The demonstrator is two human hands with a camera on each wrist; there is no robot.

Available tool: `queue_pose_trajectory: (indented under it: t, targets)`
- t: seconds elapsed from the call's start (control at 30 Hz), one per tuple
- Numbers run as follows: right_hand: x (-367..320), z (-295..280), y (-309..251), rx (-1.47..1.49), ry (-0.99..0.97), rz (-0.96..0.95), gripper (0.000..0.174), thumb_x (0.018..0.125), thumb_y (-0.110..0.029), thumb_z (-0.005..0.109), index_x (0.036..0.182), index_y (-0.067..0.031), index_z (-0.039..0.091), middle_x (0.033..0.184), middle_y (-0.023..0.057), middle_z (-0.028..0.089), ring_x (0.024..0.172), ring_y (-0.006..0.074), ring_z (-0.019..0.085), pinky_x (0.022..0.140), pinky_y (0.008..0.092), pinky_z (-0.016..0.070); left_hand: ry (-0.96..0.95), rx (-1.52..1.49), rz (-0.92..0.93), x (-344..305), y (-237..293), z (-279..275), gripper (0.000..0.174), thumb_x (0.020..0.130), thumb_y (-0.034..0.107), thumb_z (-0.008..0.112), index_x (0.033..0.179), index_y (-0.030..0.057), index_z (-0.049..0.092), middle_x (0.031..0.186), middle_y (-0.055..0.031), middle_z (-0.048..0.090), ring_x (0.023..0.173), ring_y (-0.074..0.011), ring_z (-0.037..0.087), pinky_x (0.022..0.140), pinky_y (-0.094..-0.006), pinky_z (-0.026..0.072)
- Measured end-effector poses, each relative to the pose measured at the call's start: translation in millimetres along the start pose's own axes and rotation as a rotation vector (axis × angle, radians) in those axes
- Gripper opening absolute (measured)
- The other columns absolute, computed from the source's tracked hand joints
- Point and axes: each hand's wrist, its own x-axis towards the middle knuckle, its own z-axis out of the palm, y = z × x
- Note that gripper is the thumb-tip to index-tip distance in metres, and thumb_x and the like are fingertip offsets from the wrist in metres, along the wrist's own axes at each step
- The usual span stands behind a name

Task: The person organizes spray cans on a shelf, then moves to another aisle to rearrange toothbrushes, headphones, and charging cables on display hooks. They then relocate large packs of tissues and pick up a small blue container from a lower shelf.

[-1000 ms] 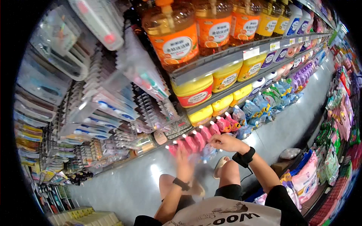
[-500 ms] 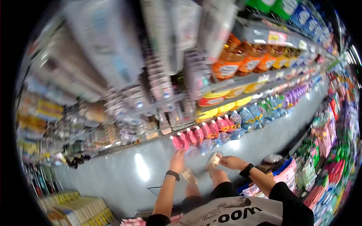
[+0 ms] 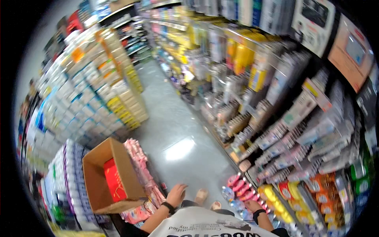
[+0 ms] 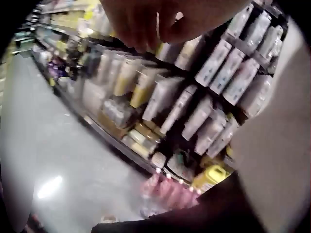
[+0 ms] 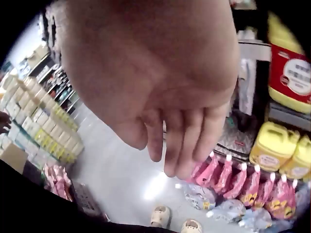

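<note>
My left hand hangs over the aisle floor with relaxed fingers and holds nothing. It is just right of a stack of pink packs and an open cardboard box. In the left wrist view the left hand shows empty, loosely curled fingers. My right hand is low beside the pink pouches on the bottom shelf. The right hand dangles with straight fingers and nothing in it, above the pink pouches.
A red item lies inside the box. Blue pouches lie on the floor by my sandals. Yellow jugs stand on the shelf above the pouches. Stocked shelves line both sides of the grey aisle floor.
The head view has swung left from the shelf to the aisle and the box. My left hand left the pink pouches and moved left; the right hand sank beside them.
</note>
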Motion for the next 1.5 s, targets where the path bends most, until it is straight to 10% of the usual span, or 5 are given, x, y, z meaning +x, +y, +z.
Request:
queue_pose_trajectory:
  t: [0.37,0.67,1.13,1.23,1.5]
  targets:
    - [172.4,-36.0,-213.7,0.168,-0.315,-0.330,0.028,0.094,-0.021,0.055,0.109,0.0024,0.060,0.094,0.0091,0.068,0.082,0.0157,0.065,0.073,0.0299,0.0520,0.749,-0.644,-0.559,-52.6,39.4,-37.7,0.023,0.089,0.007,0.058,0.112,0.0020,0.056,0.104,-0.0110,0.061,0.095,-0.0233,0.061,0.084,-0.0334,0.0501]
    - [227.7,-15.6,-448.1,0.290,-0.523,-0.510,0.029,0.097,-0.024,0.053,0.113,-0.0001,0.058,0.101,0.0080,0.065,0.090,0.0158,0.063,0.078,0.0284,0.0502,0.870,-1.733,-0.265,84.3,-16.8,-169.8,0.023,0.093,0.011,0.056,0.115,0.0035,0.052,0.111,-0.0102,0.058,0.104,-0.0227,0.056,0.090,-0.0418,0.0467]
    - [387.7,-50.0,-549.2,0.846,-0.401,-0.055,0.026,0.096,-0.023,0.052,0.108,-0.0005,0.058,0.096,0.0108,0.065,0.085,0.0200,0.063,0.079,0.0356,0.0525,0.725,-1.376,-0.670,134.5,-133.4,-220.8,0.063,0.078,0.016,0.071,0.129,-0.0071,0.043,0.126,-0.0177,0.054,0.090,-0.0263,0.059,0.089,-0.0327,0.0457]
    - [427.9,-81.7,-578.6,0.879,-0.325,-0.119,0.026,0.098,-0.022,0.048,0.109,0.0003,0.057,0.097,0.0108,0.065,0.087,0.0194,0.063,0.075,0.0333,0.0530,0.672,-0.864,-0.395,177.5,-191.4,-215.1,0.025,0.094,0.013,0.057,0.115,0.0002,0.057,0.109,-0.0093,0.063,0.098,-0.0186,0.062,0.090,-0.0318,0.0470]
    - [580.3,-160.8,-682.0,1.102,-0.286,-0.195,0.024,0.096,-0.019,0.049,0.108,0.0013,0.057,0.097,0.0124,0.065,0.084,0.0183,0.063,0.075,0.0326,0.0523,0.301,-0.069,-0.145,365.9,-270.8,-339.6,0.027,0.087,0.014,0.059,0.113,0.0055,0.059,0.100,-0.0146,0.063,0.092,-0.0341,0.059,0.080,-0.0419,0.0470]
